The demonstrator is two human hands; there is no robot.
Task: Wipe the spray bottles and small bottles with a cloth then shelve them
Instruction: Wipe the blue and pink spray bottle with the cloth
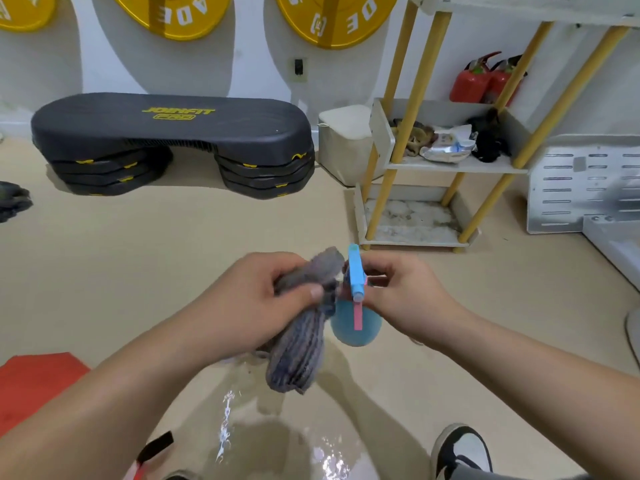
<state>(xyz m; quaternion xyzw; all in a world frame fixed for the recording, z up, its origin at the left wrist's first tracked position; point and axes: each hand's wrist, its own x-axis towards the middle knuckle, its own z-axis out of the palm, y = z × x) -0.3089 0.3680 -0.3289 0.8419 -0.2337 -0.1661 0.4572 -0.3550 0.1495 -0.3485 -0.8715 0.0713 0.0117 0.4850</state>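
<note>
My right hand point(403, 292) grips a blue spray bottle point(356, 325) by its neck; its light-blue nozzle head points away from me and a pink trigger hangs down over the round blue body. My left hand point(263, 296) holds a grey ribbed cloth point(298, 355) bunched against the left side of the bottle's head, with the rest of the cloth hanging down. Both hands are over the beige floor, in front of a white shelf unit with yellow posts point(446, 164) at the right.
The shelf's middle tier holds rags, a crumpled packet and dark items; its bottom tier point(412, 220) is bare. A black step platform point(173, 143) stands at the back left. Red canisters point(485, 81) sit behind the shelf. A white slotted appliance point(585, 181) is at the right, my shoe point(462, 448) below.
</note>
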